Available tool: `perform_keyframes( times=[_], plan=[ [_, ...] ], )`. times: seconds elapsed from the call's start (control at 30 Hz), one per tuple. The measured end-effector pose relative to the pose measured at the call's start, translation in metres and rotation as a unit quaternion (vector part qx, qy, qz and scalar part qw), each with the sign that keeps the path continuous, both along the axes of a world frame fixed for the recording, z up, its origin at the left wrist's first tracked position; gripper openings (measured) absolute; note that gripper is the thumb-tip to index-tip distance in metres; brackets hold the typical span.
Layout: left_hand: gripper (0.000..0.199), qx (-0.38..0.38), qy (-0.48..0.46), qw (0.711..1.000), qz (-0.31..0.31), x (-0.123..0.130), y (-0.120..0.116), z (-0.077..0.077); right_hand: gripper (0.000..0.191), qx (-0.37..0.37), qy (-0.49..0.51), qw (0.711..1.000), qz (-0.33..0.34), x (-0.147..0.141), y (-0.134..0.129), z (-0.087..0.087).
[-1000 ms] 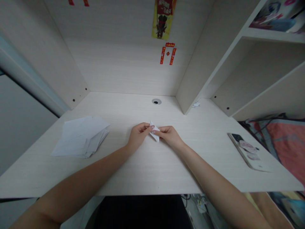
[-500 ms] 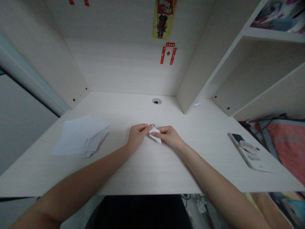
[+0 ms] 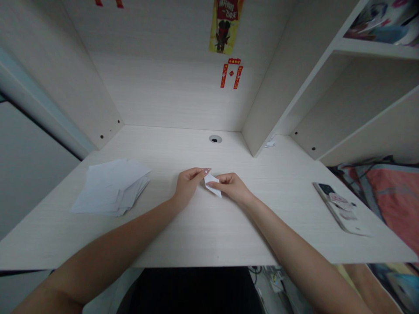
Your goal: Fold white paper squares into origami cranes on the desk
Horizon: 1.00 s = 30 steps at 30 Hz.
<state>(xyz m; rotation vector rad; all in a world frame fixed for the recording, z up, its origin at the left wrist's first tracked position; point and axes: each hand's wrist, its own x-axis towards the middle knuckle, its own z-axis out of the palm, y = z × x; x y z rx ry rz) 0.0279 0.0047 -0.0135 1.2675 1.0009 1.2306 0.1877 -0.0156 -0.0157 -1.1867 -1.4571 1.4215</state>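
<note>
A small folded white paper [image 3: 214,190] is held between my two hands above the middle of the desk [image 3: 203,235]. My left hand [image 3: 190,182] pinches its upper left corner between thumb and fingertips. On the other side, my right hand [image 3: 231,185] grips the paper, with the thumb lying across its face and the fingers behind it. Part of the paper is hidden by the thumbs and fingertips.
Loose white sheets [image 3: 108,187] lie piled on the left of the desk. A phone [image 3: 342,209] lies at the right. Behind the hands is a round cable hole [image 3: 215,139], and an upright divider [image 3: 262,126] stands right of it.
My left hand has shifted slightly up and left, its fingertips now closed at the paper's top corner. My right hand and the paper have hardly moved.
</note>
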Motion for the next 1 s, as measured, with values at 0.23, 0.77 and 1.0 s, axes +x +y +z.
perform_keyframes(
  times=[0.23, 0.77, 1.0],
  plan=[
    [0.026, -0.007, -0.001, 1.0, 0.003, -0.001, -0.002, 0.002, 0.038, 0.006, -0.003, 1.0, 0.004, 0.0, -0.001, 0.003],
    [0.04, -0.025, 0.011, 0.997, -0.071, 0.0, 0.002, -0.003, 0.042, 0.033, -0.025, 0.999, -0.027, -0.001, 0.001, -0.004],
    [0.029, -0.03, 0.037, 0.996, -0.079, 0.003, 0.001, -0.007, 0.046, 0.05, -0.034, 0.997, -0.036, -0.002, 0.003, -0.01]
  ],
)
